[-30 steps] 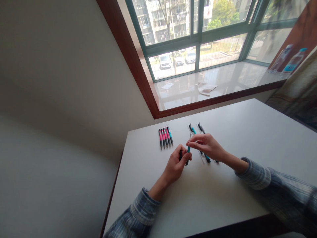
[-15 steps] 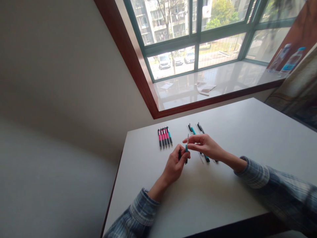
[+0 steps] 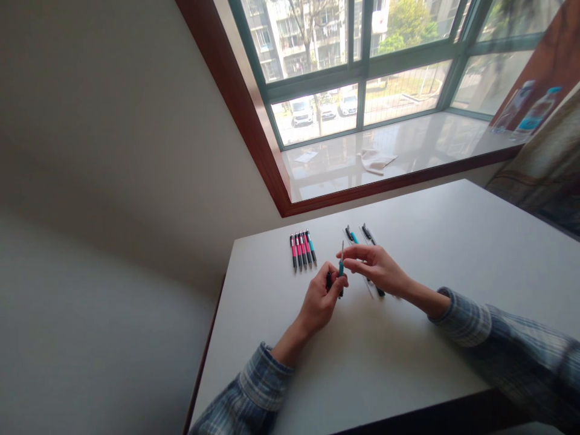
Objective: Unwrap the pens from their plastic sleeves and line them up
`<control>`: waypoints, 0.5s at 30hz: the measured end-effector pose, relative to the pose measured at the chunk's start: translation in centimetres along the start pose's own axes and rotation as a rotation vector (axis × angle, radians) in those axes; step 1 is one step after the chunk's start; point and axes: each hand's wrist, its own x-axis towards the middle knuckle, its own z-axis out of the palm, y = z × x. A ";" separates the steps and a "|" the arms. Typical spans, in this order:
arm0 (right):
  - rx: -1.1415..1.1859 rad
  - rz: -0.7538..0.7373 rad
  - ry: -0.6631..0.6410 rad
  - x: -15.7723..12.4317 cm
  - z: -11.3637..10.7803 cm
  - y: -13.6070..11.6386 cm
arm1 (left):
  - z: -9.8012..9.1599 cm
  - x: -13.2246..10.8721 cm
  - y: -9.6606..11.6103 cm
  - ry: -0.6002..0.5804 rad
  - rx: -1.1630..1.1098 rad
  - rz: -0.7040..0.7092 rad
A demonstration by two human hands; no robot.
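Held upright over the white table (image 3: 408, 241) is a teal pen (image 3: 341, 269). The left hand (image 3: 319, 299) is curled around its lower barrel, beside a small dark piece (image 3: 328, 280); the right hand (image 3: 374, 269) pinches near its slim top between thumb and forefinger.

Left of them lie five pens side by side (image 3: 302, 250), four pink and one teal. Beyond the right hand lie two more pens (image 3: 360, 241), in clear sleeves. Open tabletop spreads in front and to the right.

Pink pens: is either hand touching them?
No, the pink pens lie in a row on the table, apart from the left hand and right hand.
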 end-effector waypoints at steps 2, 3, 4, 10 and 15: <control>-0.031 0.000 0.046 0.1 -0.1 -0.1 | 0.0 -0.1 0.0 -0.011 0.008 -0.012; -0.050 0.002 0.055 0.1 -0.2 -0.1 | 0.0 -0.1 0.0 -0.017 0.012 -0.014; -0.064 0.001 0.057 0.1 -0.2 -0.1 | 0.0 -0.1 0.0 -0.021 0.015 -0.015; -0.051 -0.021 0.012 0.0 -0.1 -0.6 | 0.0 -0.1 -0.1 -0.026 0.010 -0.013; -0.007 -0.024 -0.028 -0.1 0.1 -0.6 | -0.1 0.0 -0.1 -0.013 -0.007 0.015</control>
